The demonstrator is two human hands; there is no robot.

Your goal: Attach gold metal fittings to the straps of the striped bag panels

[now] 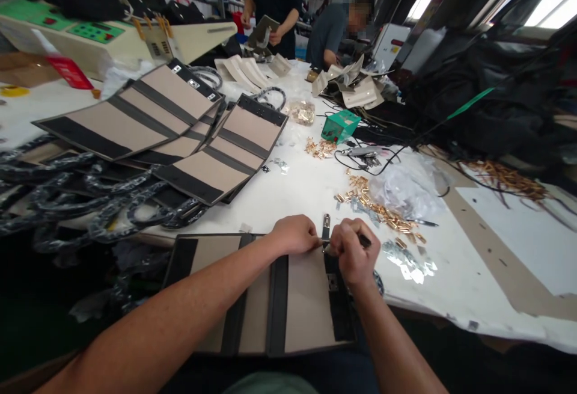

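A beige and black bag panel point(256, 328) lies across the table's near edge and my lap. On its upper right edge, my left hand point(295, 234) is closed, its fingertips pinched beside a small metal clasp piece point(326, 222); whatever they hold is hidden. My right hand point(356, 249) wraps round a hand tool with a dark handle point(364, 240). The tool's tip points at the panel's black strip, close to my left fingertips. Lower on that strip sits a small metal plate point(332, 282).
Several similar panels point(130, 120) with plastic-wrapped handles are stacked at left. Gold fittings point(392, 216), thin silver plates point(408, 261), a plastic bag point(406, 180) and a green box point(340, 125) lie to the right. Two people point(329, 33) work at the far end.
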